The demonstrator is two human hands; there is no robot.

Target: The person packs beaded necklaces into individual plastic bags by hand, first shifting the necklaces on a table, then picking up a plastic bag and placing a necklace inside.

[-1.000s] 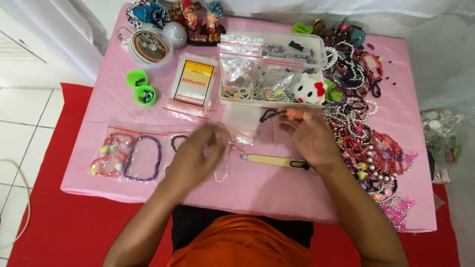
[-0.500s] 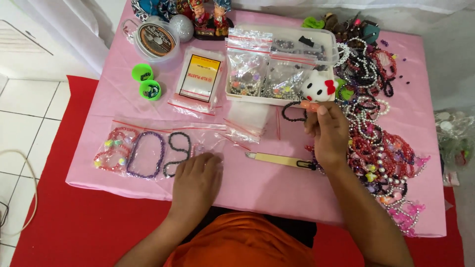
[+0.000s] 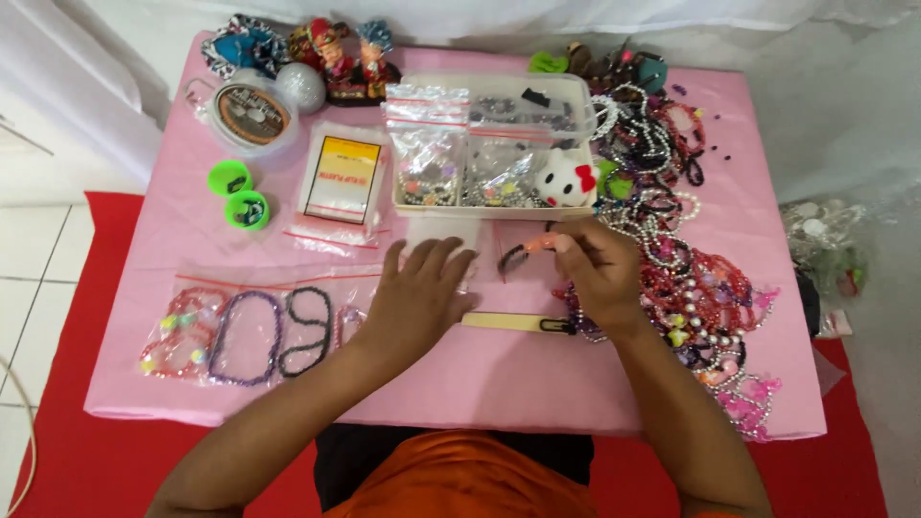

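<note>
My left hand (image 3: 420, 295) lies flat with fingers spread on a small clear zip bag (image 3: 443, 240) on the pink table (image 3: 537, 384). My right hand (image 3: 597, 273) pinches a bracelet of dark and orange beads (image 3: 526, 251) just above the table, right of the left hand's fingertips. A cream-coloured flat tool with a dark end (image 3: 513, 322) lies between my wrists. Clear bags holding finished bracelets (image 3: 251, 336) lie at the left.
A clear box (image 3: 494, 206) of bead bags with a white cat plush (image 3: 566, 180) stands behind my hands. A heap of bead bracelets (image 3: 696, 288) covers the right side. Two green pots (image 3: 238, 194), a yellow-card packet (image 3: 342, 180), a round thread spool (image 3: 251, 113) and figurines (image 3: 345, 53) sit back left.
My left hand moved up and right from the table's front onto the small clear bag. My right hand came slightly down with the bracelet.
</note>
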